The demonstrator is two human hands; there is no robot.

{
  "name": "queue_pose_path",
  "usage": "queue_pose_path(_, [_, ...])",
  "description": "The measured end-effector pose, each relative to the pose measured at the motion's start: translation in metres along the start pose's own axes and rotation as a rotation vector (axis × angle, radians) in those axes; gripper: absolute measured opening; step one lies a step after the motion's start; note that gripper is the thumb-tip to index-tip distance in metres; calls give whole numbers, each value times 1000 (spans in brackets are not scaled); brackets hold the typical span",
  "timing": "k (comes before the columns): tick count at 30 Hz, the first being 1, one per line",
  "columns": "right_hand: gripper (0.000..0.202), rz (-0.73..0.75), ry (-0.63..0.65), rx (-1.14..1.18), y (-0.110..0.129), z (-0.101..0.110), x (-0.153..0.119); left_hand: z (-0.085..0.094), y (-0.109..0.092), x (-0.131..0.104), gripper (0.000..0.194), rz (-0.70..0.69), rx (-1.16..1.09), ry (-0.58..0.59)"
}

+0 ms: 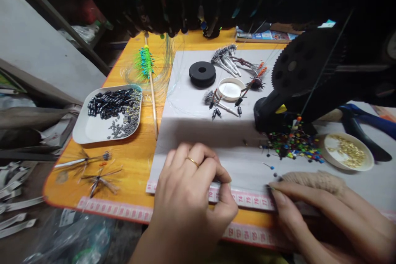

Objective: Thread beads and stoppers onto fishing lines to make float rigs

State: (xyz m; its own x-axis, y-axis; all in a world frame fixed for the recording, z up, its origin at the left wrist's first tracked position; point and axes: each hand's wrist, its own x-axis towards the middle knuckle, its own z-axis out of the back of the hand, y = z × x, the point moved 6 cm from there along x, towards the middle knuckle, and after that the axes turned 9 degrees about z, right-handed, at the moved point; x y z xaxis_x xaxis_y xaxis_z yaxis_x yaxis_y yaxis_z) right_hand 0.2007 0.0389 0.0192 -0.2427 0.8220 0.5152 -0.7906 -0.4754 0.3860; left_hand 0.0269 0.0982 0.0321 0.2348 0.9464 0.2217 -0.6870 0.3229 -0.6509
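My left hand (192,198), a gold ring on one finger, is closed in a pinch just above the pink measuring tape (247,200) on the white board's front edge. What its fingertips hold is too fine to make out. Across from it, my right hand (321,210) pinches thumb to forefinger, a tiny dark bit showing at the tips. A heap of coloured ball-headed pins (293,146) lies beyond the right hand, with a blue-headed pin (271,168) apart from it. Small gold tubes fill part of a shallow white dish (326,154) at the right.
A black machine with a toothed wheel (291,66) overhangs the board. Behind lie a black spool (202,75), a white ring (231,88) and wire bundles (227,57). At left are a white tray (89,130) of small dark parts and a stick (153,107); blue-handled pliers (361,132) lie right.
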Motion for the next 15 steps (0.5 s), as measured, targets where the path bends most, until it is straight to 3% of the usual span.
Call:
queue_pose_path(3, [15,16,-15,0,2,4,4,5,-4,1,13,-47,-46,4])
queue_pose_path(7, [18,-123,-104,214,4,14,6,22,-19,-8,22,-217,-147,-99])
queue_pose_path(9, [9,-293,-114,563,5,11,6,25,-25,-16,26,-259,-179,-116])
queue_pose_path(11, [14,-486,-76,1045,13,-2,5,23,-28,-23,24,-245,-248,-50])
queue_pose_path(13, [21,-599,-45,1438,27,-12,6,16,-28,-25,19,-156,-355,74])
queue_pose_path(15, [20,-607,-47,1607,37,-14,8,9,-26,-24,19,-7,-501,187])
